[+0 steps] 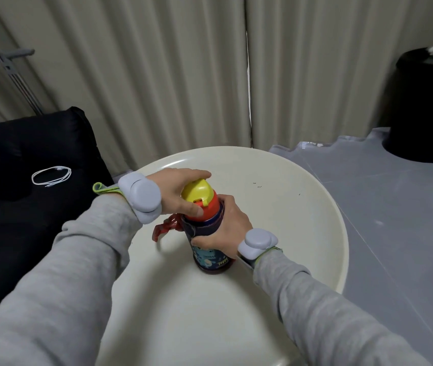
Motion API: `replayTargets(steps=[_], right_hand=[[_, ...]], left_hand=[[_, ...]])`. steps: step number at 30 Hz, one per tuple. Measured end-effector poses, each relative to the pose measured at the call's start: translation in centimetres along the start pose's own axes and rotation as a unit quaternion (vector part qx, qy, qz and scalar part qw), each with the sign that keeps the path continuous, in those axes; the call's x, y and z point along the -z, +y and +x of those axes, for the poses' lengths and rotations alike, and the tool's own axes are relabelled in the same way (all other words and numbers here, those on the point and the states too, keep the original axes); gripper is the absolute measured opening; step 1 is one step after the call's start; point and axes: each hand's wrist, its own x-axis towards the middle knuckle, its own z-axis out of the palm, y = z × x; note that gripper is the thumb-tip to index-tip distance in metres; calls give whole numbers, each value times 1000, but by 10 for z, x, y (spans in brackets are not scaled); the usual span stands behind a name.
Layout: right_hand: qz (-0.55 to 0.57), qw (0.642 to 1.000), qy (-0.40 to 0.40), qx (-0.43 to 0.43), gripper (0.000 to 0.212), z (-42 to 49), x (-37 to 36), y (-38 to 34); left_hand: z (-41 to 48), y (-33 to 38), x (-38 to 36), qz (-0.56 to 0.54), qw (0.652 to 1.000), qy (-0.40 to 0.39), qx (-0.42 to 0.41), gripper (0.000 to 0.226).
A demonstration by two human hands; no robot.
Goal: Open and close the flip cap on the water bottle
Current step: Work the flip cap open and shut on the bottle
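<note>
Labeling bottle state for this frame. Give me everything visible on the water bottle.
The water bottle stands upright on the round cream table. Its yellow flip cap looks shut, above an orange-red collar. A dark fabric sleeve with a cartoon print covers the body; a red strap hangs at its left. The left hand cups the cap, thumb by the front latch; the right hand grips the body.

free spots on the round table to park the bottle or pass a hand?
Bare: far side of the table toward the curtain; near half between both sleeves. Crowded: centre, with the bottle, left hand, right hand, red strap.
</note>
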Motion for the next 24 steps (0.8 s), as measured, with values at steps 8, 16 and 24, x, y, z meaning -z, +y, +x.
replayTargets(steps=[8, 16, 24], right_hand=[[5, 1000, -7, -4, 81, -1, 1, 0], [19, 1000, -2, -7, 74, -3, 2, -3], [2, 1000, -5, -8, 83, 2, -1, -5]], left_hand=[[3, 2, -1, 63, 998, -2, 10, 78], [9, 16, -14, 153, 973, 121, 120, 66], [19, 30, -16, 142, 950, 170, 220, 60]])
